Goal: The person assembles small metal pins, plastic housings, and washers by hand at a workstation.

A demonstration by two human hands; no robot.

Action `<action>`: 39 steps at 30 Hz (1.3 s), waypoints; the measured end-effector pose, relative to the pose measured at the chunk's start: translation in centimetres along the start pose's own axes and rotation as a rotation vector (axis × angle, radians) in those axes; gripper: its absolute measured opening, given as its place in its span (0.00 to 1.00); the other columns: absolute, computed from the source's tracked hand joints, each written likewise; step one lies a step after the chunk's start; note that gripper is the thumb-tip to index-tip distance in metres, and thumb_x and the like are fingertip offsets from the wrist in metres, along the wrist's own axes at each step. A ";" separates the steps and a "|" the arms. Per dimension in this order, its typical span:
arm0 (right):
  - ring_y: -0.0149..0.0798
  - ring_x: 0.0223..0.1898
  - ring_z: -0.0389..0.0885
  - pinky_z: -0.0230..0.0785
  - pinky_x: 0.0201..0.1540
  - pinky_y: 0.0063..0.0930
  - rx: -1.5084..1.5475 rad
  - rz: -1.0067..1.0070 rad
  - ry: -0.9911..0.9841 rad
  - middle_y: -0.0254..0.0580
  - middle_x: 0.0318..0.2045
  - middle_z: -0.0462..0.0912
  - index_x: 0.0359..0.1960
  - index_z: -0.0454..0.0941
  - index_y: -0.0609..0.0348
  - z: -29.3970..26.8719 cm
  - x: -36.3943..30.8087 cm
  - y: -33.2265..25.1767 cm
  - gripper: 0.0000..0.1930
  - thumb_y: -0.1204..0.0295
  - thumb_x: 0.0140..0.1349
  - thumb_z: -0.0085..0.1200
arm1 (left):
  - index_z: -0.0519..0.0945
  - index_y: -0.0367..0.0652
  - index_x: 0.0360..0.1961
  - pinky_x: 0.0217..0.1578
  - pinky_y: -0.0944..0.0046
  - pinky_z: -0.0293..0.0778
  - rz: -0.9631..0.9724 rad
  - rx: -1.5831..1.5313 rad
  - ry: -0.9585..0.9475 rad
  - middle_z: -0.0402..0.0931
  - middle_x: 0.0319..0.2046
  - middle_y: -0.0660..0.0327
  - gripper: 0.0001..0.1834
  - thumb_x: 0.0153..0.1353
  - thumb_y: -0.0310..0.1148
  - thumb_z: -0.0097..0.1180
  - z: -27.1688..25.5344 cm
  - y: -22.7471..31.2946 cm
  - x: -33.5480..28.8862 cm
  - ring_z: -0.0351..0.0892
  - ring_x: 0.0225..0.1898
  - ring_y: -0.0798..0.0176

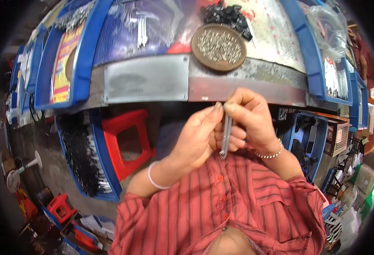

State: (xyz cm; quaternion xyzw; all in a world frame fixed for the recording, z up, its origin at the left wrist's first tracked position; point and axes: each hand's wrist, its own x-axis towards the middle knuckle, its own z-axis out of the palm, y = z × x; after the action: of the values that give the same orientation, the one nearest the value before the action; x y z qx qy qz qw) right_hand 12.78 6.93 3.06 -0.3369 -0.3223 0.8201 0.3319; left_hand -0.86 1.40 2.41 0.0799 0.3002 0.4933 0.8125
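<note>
Both hands meet in front of my chest, just off the near edge of the workbench. Between them is a slim grey metal strip [227,135], upright in the picture, its lower end showing small bright metal. My right hand [255,117] pinches its upper end between thumb and forefinger, the other fingers curled behind. My left hand [199,135] is closed around the strip's left side, thumb tip near the top. Whatever sits between the fingertips is too small to make out. Beyond the hands, a round brown dish [218,66] holds many small silver metal pieces [219,44].
Black plastic parts [225,17] lie heaped behind the dish. Several pale strips [142,32] rest on the bench's plastic cover. Blue trays [81,91] flank the bench. Below the edge stand a red stool [129,165] and a blue crate [104,161] of black and silver strips.
</note>
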 end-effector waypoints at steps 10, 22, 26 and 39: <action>0.21 0.28 0.70 0.65 0.31 0.19 -0.777 -0.229 -0.082 0.29 0.24 0.74 0.31 0.75 0.65 0.0 3.5 -6.0 0.07 0.72 0.59 0.53 | 0.70 0.39 0.39 0.10 0.77 0.47 -0.029 -0.195 -0.154 0.63 0.15 0.64 0.18 0.67 0.45 0.40 -1.6 0.1 -0.9 0.52 0.10 0.78; 0.51 0.35 0.80 0.71 0.38 0.41 -2.120 -0.468 0.080 0.52 0.28 0.80 0.31 0.78 0.61 -8.9 22.8 -15.1 0.07 0.75 0.49 0.52 | 0.70 0.39 0.35 0.10 0.77 0.46 -0.063 -0.114 -0.155 0.60 0.12 0.65 0.18 0.67 0.45 0.41 -2.6 -1.1 -2.8 0.50 0.09 0.78; 0.51 0.32 0.80 0.73 0.33 0.41 -2.137 -0.625 0.081 0.53 0.26 0.81 0.28 0.80 0.62 -8.2 24.0 -14.5 0.08 0.72 0.48 0.55 | 0.71 0.40 0.34 0.11 0.75 0.45 -0.047 -0.134 -0.076 0.59 0.11 0.67 0.17 0.68 0.43 0.40 -2.4 -0.8 -3.0 0.49 0.09 0.78; 0.31 0.29 0.75 0.68 0.33 0.25 -0.543 -0.521 -0.223 0.41 0.30 0.76 0.39 0.75 0.66 -1.0 2.3 -3.6 0.11 0.76 0.54 0.51 | 0.66 0.40 0.34 0.07 0.75 0.44 0.129 -0.031 -0.078 0.57 0.10 0.65 0.21 0.65 0.50 0.39 -1.4 -0.6 -0.9 0.47 0.06 0.75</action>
State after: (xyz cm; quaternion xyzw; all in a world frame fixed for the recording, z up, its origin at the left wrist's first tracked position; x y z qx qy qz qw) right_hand 13.49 11.08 4.43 -0.2280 -0.6363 0.6250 0.3905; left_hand -1.49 0.15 1.40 0.1057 0.2549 0.5458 0.7912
